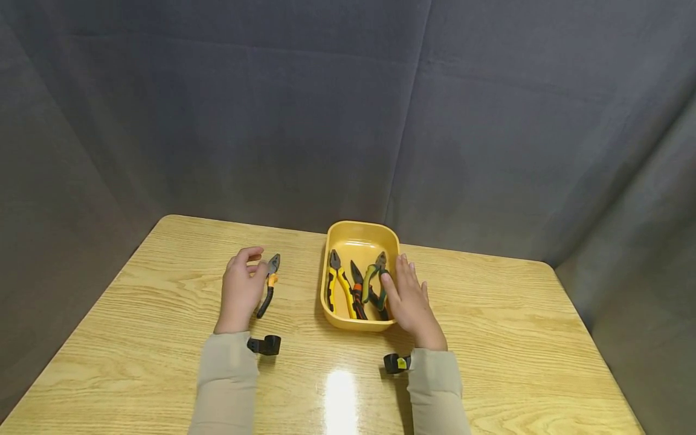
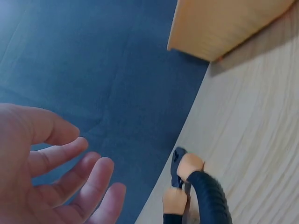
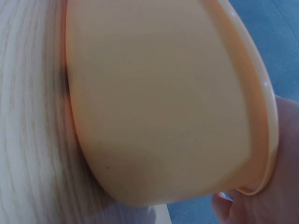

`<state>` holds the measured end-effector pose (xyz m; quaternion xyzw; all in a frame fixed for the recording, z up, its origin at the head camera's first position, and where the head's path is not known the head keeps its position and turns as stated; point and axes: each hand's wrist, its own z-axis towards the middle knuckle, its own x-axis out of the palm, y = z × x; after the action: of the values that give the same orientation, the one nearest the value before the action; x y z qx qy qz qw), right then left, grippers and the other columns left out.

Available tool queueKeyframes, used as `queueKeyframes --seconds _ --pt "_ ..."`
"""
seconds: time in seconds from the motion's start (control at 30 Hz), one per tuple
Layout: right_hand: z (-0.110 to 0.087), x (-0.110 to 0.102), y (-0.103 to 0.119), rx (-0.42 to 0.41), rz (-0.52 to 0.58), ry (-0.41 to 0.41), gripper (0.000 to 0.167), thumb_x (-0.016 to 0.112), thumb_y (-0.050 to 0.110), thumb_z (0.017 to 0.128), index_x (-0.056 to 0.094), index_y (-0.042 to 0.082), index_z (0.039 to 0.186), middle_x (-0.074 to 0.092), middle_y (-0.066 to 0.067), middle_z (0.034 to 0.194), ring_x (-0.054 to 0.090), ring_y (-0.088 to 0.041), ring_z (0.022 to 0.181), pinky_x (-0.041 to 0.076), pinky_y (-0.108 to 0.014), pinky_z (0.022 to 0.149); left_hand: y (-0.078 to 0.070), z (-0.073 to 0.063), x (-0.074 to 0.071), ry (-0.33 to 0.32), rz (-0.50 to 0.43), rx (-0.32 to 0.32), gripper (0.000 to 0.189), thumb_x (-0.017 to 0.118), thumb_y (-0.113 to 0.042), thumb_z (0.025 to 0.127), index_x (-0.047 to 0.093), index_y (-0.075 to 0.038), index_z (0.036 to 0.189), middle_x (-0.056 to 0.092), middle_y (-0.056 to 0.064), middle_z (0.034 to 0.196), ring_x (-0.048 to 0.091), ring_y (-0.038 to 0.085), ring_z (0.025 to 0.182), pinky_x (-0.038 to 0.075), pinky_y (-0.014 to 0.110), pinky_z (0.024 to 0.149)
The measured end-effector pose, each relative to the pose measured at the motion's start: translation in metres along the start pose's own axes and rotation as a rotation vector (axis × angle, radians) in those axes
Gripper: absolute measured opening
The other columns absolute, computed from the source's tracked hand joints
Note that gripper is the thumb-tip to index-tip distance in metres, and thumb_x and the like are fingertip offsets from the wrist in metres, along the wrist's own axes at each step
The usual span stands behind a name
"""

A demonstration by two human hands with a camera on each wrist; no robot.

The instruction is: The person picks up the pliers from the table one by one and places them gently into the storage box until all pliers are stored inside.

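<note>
Two hands over wooden bench. Yellow tray at centre holds three pliers. Right hand, grip spread, rests on the tray's right rim, steadying it. Left hand, grip loosely spread and empty, lies beside orange-handled pliers lying flat, left of tray. Advice: close fingers round both handles near the joint, lift level, clear the tray rim.

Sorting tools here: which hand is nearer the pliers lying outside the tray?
Left. The left hand is right beside the loose pliers; the right hand rests at the yellow tray.
</note>
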<state>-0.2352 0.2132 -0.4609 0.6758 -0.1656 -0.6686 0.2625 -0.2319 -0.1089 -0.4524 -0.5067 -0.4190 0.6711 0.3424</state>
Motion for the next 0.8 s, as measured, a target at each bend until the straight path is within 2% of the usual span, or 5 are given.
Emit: queueKeyframes --seconds 0.13,0.3,0.8 --pt "-0.0001 0.0003 0.0000 -0.001 -0.001 0.001 0.072 0.022 0.052 0.110 0.006 0.006 0.164 -0.002 -0.010 0.170 -0.002 -0.036 0.156 -0.003 -0.068 0.118 0.0015 0.0000 -0.0012 -0.019 0.000 -0.012 0.038 0.050 -0.011 0.104 0.054 0.001 0.139 0.053 0.022 0.134 0.056 0.041 0.117 0.049 0.052 0.092" --pt "-0.0004 0.0003 -0.0001 -0.002 -0.005 -0.002 0.075 0.019 0.056 0.109 0.007 0.006 0.164 0.000 -0.011 0.170 -0.001 -0.036 0.156 -0.002 -0.068 0.118 0.0035 -0.0001 -0.0006 -0.009 0.021 -0.027 0.038 0.050 -0.013 0.104 0.054 0.001 0.140 0.052 0.022 0.135 0.056 0.040 0.118 0.051 0.051 0.092" --pt "-0.0004 0.0005 -0.0009 -0.009 0.000 -0.004 0.080 0.016 0.061 0.107 0.007 0.005 0.163 0.002 -0.014 0.170 -0.001 -0.036 0.156 -0.002 -0.069 0.118 0.0100 0.0016 -0.0005 0.056 0.112 -0.084 0.042 0.052 -0.014 0.104 0.051 0.005 0.142 0.049 0.028 0.138 0.057 0.044 0.122 0.051 0.053 0.096"
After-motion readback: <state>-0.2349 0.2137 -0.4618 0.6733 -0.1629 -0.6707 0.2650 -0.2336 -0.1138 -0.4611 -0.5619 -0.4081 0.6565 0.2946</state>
